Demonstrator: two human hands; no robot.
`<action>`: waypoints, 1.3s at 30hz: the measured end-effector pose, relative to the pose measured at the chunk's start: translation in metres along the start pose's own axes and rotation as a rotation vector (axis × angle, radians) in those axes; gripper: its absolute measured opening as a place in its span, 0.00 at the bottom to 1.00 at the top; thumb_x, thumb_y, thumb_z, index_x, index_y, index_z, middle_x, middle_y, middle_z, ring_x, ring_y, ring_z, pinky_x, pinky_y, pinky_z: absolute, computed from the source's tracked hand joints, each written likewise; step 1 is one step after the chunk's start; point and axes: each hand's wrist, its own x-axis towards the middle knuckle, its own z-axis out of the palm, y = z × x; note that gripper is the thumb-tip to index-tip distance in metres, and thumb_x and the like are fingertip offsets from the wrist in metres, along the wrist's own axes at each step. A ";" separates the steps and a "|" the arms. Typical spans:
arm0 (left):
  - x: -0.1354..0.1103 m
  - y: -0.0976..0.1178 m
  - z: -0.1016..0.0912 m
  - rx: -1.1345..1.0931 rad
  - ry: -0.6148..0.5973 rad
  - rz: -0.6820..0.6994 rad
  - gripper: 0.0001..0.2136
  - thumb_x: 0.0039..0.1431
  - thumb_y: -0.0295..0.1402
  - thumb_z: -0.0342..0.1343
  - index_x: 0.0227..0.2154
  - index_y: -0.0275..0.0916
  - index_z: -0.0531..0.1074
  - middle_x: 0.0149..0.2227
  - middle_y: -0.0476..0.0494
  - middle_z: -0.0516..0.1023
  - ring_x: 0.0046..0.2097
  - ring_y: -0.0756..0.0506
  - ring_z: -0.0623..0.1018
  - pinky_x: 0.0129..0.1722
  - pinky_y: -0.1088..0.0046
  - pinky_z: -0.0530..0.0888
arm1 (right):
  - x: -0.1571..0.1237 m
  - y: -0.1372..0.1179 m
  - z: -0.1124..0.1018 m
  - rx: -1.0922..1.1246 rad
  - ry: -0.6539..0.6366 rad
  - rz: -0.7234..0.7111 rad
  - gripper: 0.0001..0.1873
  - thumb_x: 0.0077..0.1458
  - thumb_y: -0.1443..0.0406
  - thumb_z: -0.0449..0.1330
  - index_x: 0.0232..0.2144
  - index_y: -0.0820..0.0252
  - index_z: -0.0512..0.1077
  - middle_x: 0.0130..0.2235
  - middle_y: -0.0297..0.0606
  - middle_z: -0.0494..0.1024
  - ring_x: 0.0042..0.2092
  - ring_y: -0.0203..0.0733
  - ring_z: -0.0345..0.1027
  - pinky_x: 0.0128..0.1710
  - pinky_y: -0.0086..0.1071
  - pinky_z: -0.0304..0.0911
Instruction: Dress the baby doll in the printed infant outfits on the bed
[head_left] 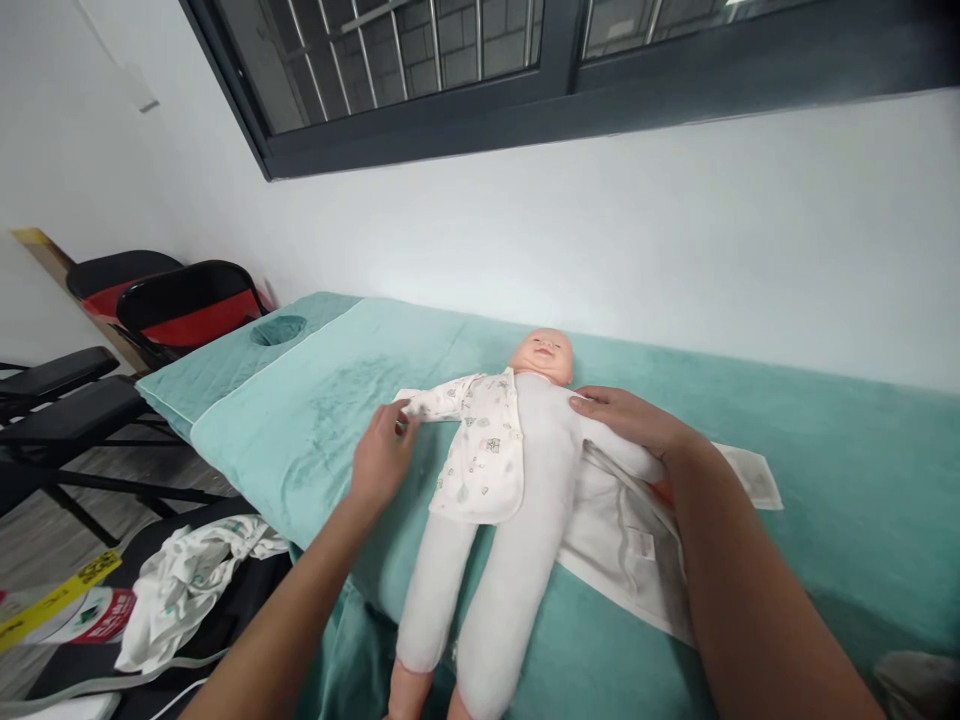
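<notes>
A baby doll [525, 470] lies on its back on a teal-covered table [315, 420], head toward the wall. A white printed baby shirt [484, 450] covers one side of its chest, the sleeve stretched out to the left. My left hand [381, 455] pinches the end of that sleeve, fingers closed. My right hand [626, 418] rests over the doll's other shoulder and arm, fingers wrapped around it. The other half of the shirt [637, 545] lies spread flat under that arm.
Black and red folding chairs [180, 305] stand at the left by the wall. A crumpled white garment [187, 585] lies on a dark surface below the table's left edge. A white wall and dark-framed window rise behind the table.
</notes>
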 end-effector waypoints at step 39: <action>0.044 0.115 0.037 -0.080 -0.221 0.126 0.20 0.57 0.50 0.54 0.42 0.39 0.71 0.45 0.38 0.76 0.44 0.39 0.76 0.41 0.63 0.70 | 0.017 0.008 0.001 0.117 -0.012 -0.041 0.35 0.49 0.41 0.61 0.54 0.51 0.71 0.56 0.38 0.74 0.53 0.55 0.70 0.51 0.42 0.67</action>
